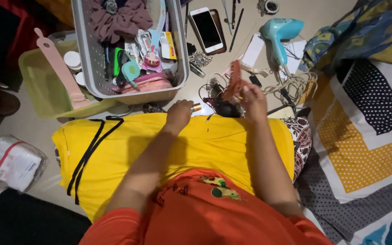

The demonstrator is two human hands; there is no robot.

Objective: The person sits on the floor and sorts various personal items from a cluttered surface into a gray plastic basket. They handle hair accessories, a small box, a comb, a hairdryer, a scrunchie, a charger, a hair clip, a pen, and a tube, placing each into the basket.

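Two hands are working at the frame's centre: the right hand [252, 100] is pinching a reddish hair claw [234, 81], the left hand [180, 112] closing on a small gold tube [197, 107] (partly hidden), beside tangled cables [291, 84] and a grey basket [128, 93] on the floor.

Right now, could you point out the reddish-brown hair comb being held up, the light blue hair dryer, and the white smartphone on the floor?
reddish-brown hair comb [235, 80]: head view, middle of its toothed body.
light blue hair dryer [278, 32]: head view, on its barrel.
white smartphone [206, 28]: head view, centre of its dark screen.
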